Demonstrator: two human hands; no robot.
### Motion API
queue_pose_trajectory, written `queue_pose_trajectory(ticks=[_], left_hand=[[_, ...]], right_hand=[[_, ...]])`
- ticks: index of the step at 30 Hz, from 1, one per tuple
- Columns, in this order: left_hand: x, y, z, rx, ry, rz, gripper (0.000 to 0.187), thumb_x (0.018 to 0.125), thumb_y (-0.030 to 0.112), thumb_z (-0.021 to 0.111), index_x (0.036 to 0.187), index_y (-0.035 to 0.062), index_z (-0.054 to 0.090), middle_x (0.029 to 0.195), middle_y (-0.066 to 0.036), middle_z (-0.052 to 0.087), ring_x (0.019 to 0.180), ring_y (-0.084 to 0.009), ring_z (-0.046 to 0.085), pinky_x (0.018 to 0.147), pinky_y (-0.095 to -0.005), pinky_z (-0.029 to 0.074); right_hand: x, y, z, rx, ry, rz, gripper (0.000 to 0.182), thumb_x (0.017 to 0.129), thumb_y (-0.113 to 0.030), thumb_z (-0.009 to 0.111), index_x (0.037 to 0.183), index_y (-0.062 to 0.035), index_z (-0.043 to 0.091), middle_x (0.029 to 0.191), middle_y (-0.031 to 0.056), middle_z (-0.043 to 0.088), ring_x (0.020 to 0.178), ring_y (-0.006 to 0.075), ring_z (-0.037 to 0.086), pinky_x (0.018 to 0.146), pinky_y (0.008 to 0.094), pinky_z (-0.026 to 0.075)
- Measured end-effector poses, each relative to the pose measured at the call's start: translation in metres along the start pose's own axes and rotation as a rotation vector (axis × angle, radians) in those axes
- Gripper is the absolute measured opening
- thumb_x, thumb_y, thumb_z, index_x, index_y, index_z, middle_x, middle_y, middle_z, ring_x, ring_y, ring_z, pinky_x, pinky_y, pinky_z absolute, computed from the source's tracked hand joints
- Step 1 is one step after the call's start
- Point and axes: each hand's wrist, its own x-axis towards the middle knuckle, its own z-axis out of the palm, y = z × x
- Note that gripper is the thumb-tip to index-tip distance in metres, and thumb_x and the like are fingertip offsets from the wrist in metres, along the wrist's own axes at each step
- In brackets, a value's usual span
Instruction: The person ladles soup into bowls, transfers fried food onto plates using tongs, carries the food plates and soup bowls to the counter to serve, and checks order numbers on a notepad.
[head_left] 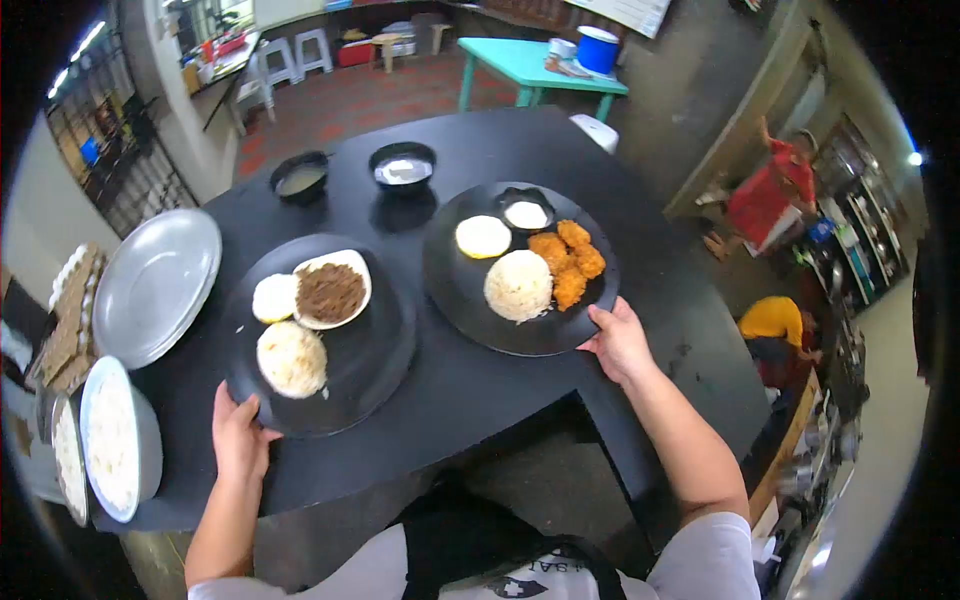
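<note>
Two black plates of food stand on the black table [480, 395]. My left hand [240, 437] grips the near left rim of the left plate [375, 375], which bears a rice mound [291, 359], a pale round piece [275, 298] and a white dish of brown shredded food [331, 291]. With thumb on top, my right hand [617, 342] holds the lower right rim of the right plate [455, 300]. On that plate are rice [518, 286], an egg-like round [482, 237], orange-brown fried pieces [569, 285] and a small black cup of white sauce [526, 214].
Two black bowls [402, 167] [300, 178] stand behind the plates. At the left are metal trays [157, 287], a white tub of rice [122, 438] and egg cartons [75, 320]. A turquoise table [515, 62] stands behind. Two people, in red [773, 195] and yellow [775, 320], are at the right.
</note>
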Motion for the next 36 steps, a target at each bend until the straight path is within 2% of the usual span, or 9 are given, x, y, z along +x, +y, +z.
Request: queue_pose_trajectory(ticks=[3,10,16,20,23,27,31,34,36], left_hand=[[0.011,-0.005,-0.003,-0.041,0.031,0.024,0.047,0.087,-0.002,0.043,0.133,0.0023,0.033,0.111,-0.012,0.057,0.082,-0.0201,0.066,0.050,-0.0314,0.059],[0.047,-0.027,-0.025,-0.018,-0.013,0.078,0.062,0.089,0.000,0.045,0.145,-0.0013,0.017,0.128,-0.017,0.049,0.097,-0.0238,0.064,0.070,-0.0321,0.060],[0.059,-0.015,-0.044,0.029,-0.084,0.056,0.059,0.089,0.003,0.047,0.143,-0.0015,0.022,0.127,-0.018,0.052,0.103,-0.0249,0.063,0.083,-0.0366,0.057],[0.080,-0.014,-0.057,0.052,-0.121,0.030,0.063,0.090,0.005,0.049,0.145,-0.0020,0.018,0.127,-0.018,0.051,0.106,-0.0266,0.062,0.082,-0.0391,0.057],[0.101,-0.016,-0.071,-0.002,-0.312,-0.010,0.056,0.090,0.005,0.050,0.141,-0.0023,0.027,0.123,-0.017,0.055,0.103,-0.0251,0.063,0.082,-0.0373,0.057],[0.131,-0.008,-0.082,0.044,-0.343,-0.074,0.046,0.090,0.005,0.052,0.133,-0.0022,0.038,0.119,-0.014,0.058,0.102,-0.0227,0.064,0.084,-0.0340,0.056],[0.160,0.017,-0.097,0.179,-0.356,-0.090,0.051,0.090,0.007,0.055,0.137,0.0030,0.037,0.117,-0.013,0.059,0.098,-0.0199,0.063,0.080,-0.0318,0.057],[0.244,0.025,-0.117,0.251,-0.379,-0.083,0.053,0.090,0.009,0.057,0.139,0.0043,0.036,0.115,-0.010,0.059,0.101,-0.0197,0.061,0.078,-0.0302,0.054],[0.225,0.025,-0.106,0.232,-0.409,-0.107,0.054,0.090,0.010,0.057,0.140,0.0043,0.035,0.115,-0.010,0.060,0.101,-0.0192,0.061,0.079,-0.0304,0.053]], right_hand=[[-0.005,0.003,0.010,0.091,0.048,-0.044,0.028,0.096,-0.007,0.043,0.124,-0.0071,0.044,0.115,0.0095,0.060,0.095,0.0211,0.065,0.074,0.0391,0.058],[-0.032,0.023,0.009,0.133,0.070,-0.126,0.027,0.096,-0.006,0.042,0.123,-0.0040,0.043,0.115,0.0114,0.060,0.095,0.0223,0.065,0.074,0.0396,0.059],[-0.123,0.023,0.006,0.232,0.192,-0.156,0.032,0.093,-0.006,0.045,0.125,-0.0014,0.043,0.115,0.0132,0.061,0.096,0.0243,0.066,0.077,0.0411,0.058],[-0.173,0.044,0.006,0.209,0.280,-0.176,0.029,0.093,-0.005,0.045,0.121,-0.0009,0.047,0.110,0.0125,0.063,0.092,0.0230,0.067,0.076,0.0382,0.059],[-0.212,0.049,0.015,0.184,0.376,-0.159,0.029,0.093,-0.005,0.045,0.121,-0.0011,0.047,0.111,0.0123,0.063,0.092,0.0231,0.066,0.076,0.0383,0.058],[-0.260,0.063,0.028,0.164,0.489,-0.176,0.029,0.093,-0.006,0.045,0.122,-0.0008,0.048,0.113,0.0119,0.062,0.093,0.0232,0.066,0.075,0.0380,0.058],[-0.308,0.080,0.055,0.156,0.610,-0.164,0.029,0.093,-0.007,0.047,0.121,-0.0005,0.049,0.111,0.0117,0.064,0.092,0.0241,0.066,0.074,0.0374,0.058],[-0.324,0.102,0.090,0.267,0.695,-0.170,0.029,0.093,-0.009,0.049,0.121,-0.0012,0.048,0.110,0.0115,0.064,0.089,0.0241,0.068,0.072,0.0373,0.059],[-0.348,0.091,0.080,0.219,0.696,-0.136,0.032,0.094,-0.009,0.048,0.125,-0.0016,0.045,0.111,0.0110,0.063,0.094,0.0229,0.066,0.075,0.0373,0.059]])
